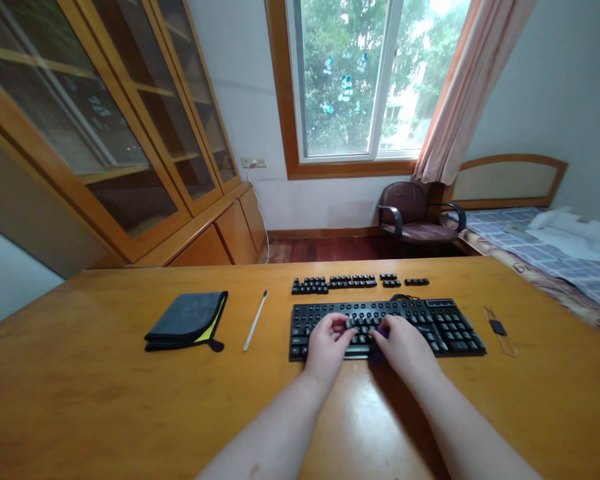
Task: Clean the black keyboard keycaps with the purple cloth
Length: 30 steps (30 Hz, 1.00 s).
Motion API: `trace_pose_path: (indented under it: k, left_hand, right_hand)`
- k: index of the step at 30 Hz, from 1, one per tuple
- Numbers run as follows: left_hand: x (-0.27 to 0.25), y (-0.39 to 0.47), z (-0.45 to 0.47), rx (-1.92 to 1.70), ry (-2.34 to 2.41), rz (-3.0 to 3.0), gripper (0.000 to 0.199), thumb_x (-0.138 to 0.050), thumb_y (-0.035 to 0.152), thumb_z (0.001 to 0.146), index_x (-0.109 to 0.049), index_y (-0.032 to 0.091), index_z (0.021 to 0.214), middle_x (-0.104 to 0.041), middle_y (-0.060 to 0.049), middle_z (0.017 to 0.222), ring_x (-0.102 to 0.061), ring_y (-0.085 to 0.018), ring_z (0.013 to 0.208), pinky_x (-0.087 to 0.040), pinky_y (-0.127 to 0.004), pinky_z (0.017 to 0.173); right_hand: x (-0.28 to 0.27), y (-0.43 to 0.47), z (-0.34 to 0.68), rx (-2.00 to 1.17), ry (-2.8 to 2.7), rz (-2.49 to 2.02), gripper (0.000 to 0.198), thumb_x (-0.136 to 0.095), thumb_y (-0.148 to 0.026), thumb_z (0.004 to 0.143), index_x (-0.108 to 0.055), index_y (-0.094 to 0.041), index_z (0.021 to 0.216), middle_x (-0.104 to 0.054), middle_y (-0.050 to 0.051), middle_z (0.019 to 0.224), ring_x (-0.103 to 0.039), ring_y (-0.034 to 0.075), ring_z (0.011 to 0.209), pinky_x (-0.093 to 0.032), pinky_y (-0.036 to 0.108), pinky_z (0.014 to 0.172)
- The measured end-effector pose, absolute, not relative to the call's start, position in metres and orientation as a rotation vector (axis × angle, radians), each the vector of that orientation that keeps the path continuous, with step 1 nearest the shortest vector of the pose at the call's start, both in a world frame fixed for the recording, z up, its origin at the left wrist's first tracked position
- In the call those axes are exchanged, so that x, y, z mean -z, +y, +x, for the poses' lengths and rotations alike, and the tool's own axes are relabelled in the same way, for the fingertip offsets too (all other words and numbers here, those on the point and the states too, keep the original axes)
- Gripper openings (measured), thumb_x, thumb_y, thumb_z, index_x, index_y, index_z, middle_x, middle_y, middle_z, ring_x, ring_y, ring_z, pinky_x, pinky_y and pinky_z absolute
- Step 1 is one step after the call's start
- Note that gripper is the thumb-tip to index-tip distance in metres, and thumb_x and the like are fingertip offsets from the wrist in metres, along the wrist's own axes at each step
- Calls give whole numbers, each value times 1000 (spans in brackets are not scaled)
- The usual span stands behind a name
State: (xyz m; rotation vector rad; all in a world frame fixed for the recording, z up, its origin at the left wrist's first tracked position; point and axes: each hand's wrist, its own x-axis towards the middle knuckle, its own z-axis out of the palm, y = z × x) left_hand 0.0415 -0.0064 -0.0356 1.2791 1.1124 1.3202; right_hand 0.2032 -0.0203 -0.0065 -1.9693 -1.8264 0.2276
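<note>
A black keyboard (pixel 460 333) lies on the desk, and both hands are over its middle. My left hand (pixel 327 347) is closed, thumb and index finger pinching at what looks like a dark keycap (pixel 350 325); its edges are hard to make out. Bunched under the fingers of my right hand (pixel 405 343) is a dark purple cloth (pixel 379 350), held at the front edge of the keyboard. Some upper keys on the board look small, like bare switches. Behind the keyboard, loose black keycaps (pixel 353 282) stand in grouped rows.
Left of the keyboard lie a white-handled brush (pixel 256 321) and a folded grey cloth (pixel 187 320) with yellow inside. A wire keycap puller (pixel 499 327) rests to the right. The cable (pixel 405 297) is coiled behind the keyboard. A chair (pixel 410 210) stands beyond the desk (pixel 105 400).
</note>
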Motion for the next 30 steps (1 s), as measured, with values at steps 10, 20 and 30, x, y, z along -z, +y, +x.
trace_pose_path:
  k: [10, 20, 30]
  left_hand:
    - [31, -10, 42, -1320, 1079, 1241, 25, -67, 17, 66, -66, 15, 92, -66, -7, 92, -64, -17, 83, -54, -32, 80]
    - [20, -17, 40, -1257, 1014, 1408, 20, -65, 17, 70, -68, 18, 90, -66, -6, 94, -64, -17, 84, -54, -32, 80]
    - [18, -15, 43, -1360, 975, 1064, 16, -69, 20, 65, -65, 14, 80, -69, -5, 80, -66, -17, 78, -53, -32, 77]
  right_hand:
    - [5, -20, 193, -534, -1460, -1411, 22, -60, -38, 76, -68, -21, 88, -63, 9, 98, -57, 23, 95, -45, 38, 87]
    - [6, -21, 186, -1011, -1214, -1280, 32, -65, -44, 71, -72, -20, 91, -69, 9, 96, -61, 25, 95, -43, 40, 90]
    - [3, -27, 181, -1340, -1186, -1087, 38, -70, -38, 67, -69, -22, 101, -64, 8, 104, -61, 23, 90, -51, 32, 71]
